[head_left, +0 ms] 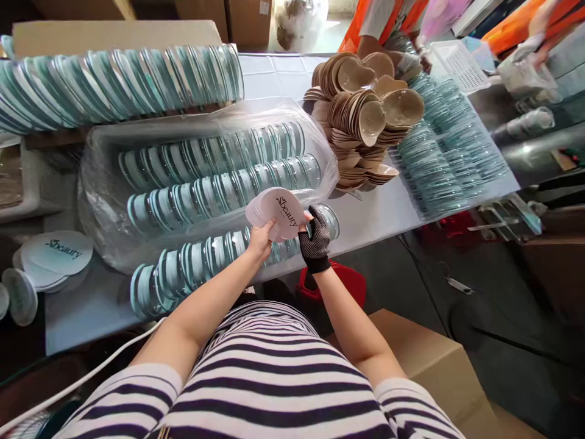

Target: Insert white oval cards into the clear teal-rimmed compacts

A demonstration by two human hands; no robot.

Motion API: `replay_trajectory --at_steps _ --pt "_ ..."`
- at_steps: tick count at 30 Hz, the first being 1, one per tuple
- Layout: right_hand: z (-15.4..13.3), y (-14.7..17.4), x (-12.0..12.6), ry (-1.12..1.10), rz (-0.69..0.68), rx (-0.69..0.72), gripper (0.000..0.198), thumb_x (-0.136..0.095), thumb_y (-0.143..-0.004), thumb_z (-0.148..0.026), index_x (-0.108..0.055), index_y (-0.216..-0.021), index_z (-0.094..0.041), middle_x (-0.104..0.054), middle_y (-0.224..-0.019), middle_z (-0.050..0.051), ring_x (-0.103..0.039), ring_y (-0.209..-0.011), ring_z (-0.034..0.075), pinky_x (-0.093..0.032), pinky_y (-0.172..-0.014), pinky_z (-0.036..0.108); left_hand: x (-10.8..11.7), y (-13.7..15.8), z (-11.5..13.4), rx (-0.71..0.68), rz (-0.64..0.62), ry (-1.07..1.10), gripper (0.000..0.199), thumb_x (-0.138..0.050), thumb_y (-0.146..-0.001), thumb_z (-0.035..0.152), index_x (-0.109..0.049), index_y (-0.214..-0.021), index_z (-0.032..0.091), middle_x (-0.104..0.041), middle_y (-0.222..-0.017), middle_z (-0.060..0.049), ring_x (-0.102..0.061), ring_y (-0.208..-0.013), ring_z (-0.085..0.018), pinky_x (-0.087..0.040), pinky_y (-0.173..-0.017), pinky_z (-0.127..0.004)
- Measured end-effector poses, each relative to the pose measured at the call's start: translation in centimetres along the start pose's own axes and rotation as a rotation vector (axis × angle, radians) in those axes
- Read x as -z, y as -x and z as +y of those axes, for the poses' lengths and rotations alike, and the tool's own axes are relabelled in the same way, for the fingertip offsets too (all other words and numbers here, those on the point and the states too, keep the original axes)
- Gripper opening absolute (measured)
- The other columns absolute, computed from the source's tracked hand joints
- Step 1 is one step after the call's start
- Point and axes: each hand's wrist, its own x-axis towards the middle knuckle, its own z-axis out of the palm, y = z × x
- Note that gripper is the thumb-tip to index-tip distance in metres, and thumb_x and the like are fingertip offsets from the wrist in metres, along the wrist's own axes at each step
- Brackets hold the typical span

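My bare left hand [262,239] pinches a fanned stack of white rounded cards [289,212] at its lower left edge. The top card carries dark lettering that reads "beauty". On the other side, my right hand [315,242], in a black dotted glove with bare fingertips, grips the same stack at its right edge. Below the cards runs a near row of clear glass round pieces [192,268], standing on edge with white discs among them. Part of this row is hidden by my hands and left forearm. A second row [223,192] stands just beyond the cards.
Clear plastic sheeting [98,177] surrounds the middle rows. Brown heart-shaped dishes [356,76] are stacked beyond, beside more glass pieces [452,146]. More printed cards [57,253] lie at left. A red stool [350,283] and a cardboard box [420,360] stand below. Co-workers in orange [388,18] are opposite.
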Motion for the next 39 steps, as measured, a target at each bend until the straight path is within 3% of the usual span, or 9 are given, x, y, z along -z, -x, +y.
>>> replay_trajectory --at_steps 2,4,8,12,16,20,23,29,39 --pt "-0.7 1.1 -1.4 -0.115 0.034 0.000 0.036 -0.047 -0.091 -0.038 -0.067 -0.109 -0.014 -0.068 -0.113 0.014 -0.062 -0.110 0.024 -0.049 -0.098 0.038 0.7 0.2 0.3 0.001 -0.036 -0.010 0.044 -0.085 -0.065 0.017 -0.071 -0.107 0.017 -0.075 -0.109 -0.010 -0.068 -0.108 -0.027 -0.052 -0.099 -0.041" --pt "-0.7 1.5 -2.0 -0.204 0.099 -0.155 0.037 -0.047 -0.091 -0.042 -0.068 -0.101 -0.014 -0.072 -0.095 0.012 -0.067 -0.090 0.022 -0.054 -0.083 0.034 1.1 0.4 0.7 0.031 -0.044 0.008 0.044 -0.085 -0.065 0.018 -0.070 -0.107 0.017 -0.075 -0.106 -0.010 -0.069 -0.106 -0.026 -0.053 -0.098 -0.041" --pt "1.1 3.4 0.8 -0.127 0.306 -0.407 0.044 -0.047 -0.089 -0.048 -0.068 -0.103 -0.013 -0.073 -0.093 0.012 -0.068 -0.086 0.022 -0.055 -0.073 0.031 1.1 0.0 2.0 0.040 0.061 0.106 0.031 -0.075 -0.075 0.010 -0.070 -0.105 0.016 -0.077 -0.097 -0.007 -0.071 -0.099 -0.023 -0.053 -0.097 -0.042" --pt "1.9 10.3 4.5 0.228 0.015 -0.338 0.041 -0.047 -0.090 -0.042 -0.072 -0.105 -0.013 -0.074 -0.086 0.012 -0.069 -0.080 0.023 -0.052 -0.069 0.029 1.0 -1.1 2.9 0.038 0.107 0.154 0.034 -0.069 -0.080 0.005 -0.068 -0.112 0.017 -0.076 -0.104 -0.007 -0.070 -0.103 -0.021 -0.051 -0.101 -0.044" --pt "0.9 15.2 4.0 0.423 -0.411 -0.263 0.039 -0.042 -0.095 -0.032 -0.067 -0.123 -0.018 -0.074 -0.095 0.010 -0.069 -0.077 0.021 -0.049 -0.066 0.027 1.2 -1.6 2.5 0.047 0.128 0.160 0.037 -0.064 -0.082 0.002 -0.067 -0.116 0.016 -0.075 -0.110 -0.008 -0.069 -0.106 -0.021 -0.050 -0.102 -0.045" --pt "-0.6 12.6 0.9 0.485 -0.599 -0.242 0.039 -0.043 -0.098 -0.036 -0.059 -0.129 -0.020 -0.073 -0.099 0.011 -0.069 -0.086 0.023 -0.049 -0.071 0.028 1.3 -1.5 2.2 0.051 0.112 0.154 0.040 -0.064 -0.082 0.001 -0.066 -0.119 0.017 -0.075 -0.110 -0.008 -0.068 -0.108 -0.021 -0.050 -0.103 -0.044" --pt "-1.4 9.4 -0.4 0.533 -0.669 -0.351 0.040 -0.037 -0.100 -0.040 -0.054 -0.129 -0.018 -0.072 -0.098 0.011 -0.069 -0.087 0.024 -0.048 -0.074 0.032 1.3 -1.5 2.2 0.047 0.122 0.142 0.038 -0.064 -0.082 0.001 -0.067 -0.117 0.016 -0.075 -0.111 -0.008 -0.068 -0.110 -0.022 -0.051 -0.102 -0.044" --pt "-1.9 8.6 0.1 0.468 -0.649 -0.376 0.030 -0.039 -0.099 -0.033 -0.060 -0.115 -0.019 -0.072 -0.100 0.009 -0.068 -0.090 0.021 -0.044 -0.071 0.027 1.2 -1.7 2.0 0.065 0.155 0.126 0.032 -0.066 -0.082 0.002 -0.069 -0.111 0.014 -0.074 -0.113 -0.010 -0.067 -0.111 -0.023 -0.049 -0.103 -0.047" --pt "-1.7 6.3 -2.7 0.423 -0.706 -0.372 0.028 -0.043 -0.096 -0.023 -0.061 -0.117 -0.021 -0.071 -0.106 0.011 -0.067 -0.095 0.023 -0.046 -0.080 0.031 1.7 -1.9 1.9 0.067 0.124 0.132 0.027 -0.068 -0.080 0.003 -0.071 -0.105 0.013 -0.076 -0.106 -0.010 -0.069 -0.107 -0.023 -0.051 -0.103 -0.044"
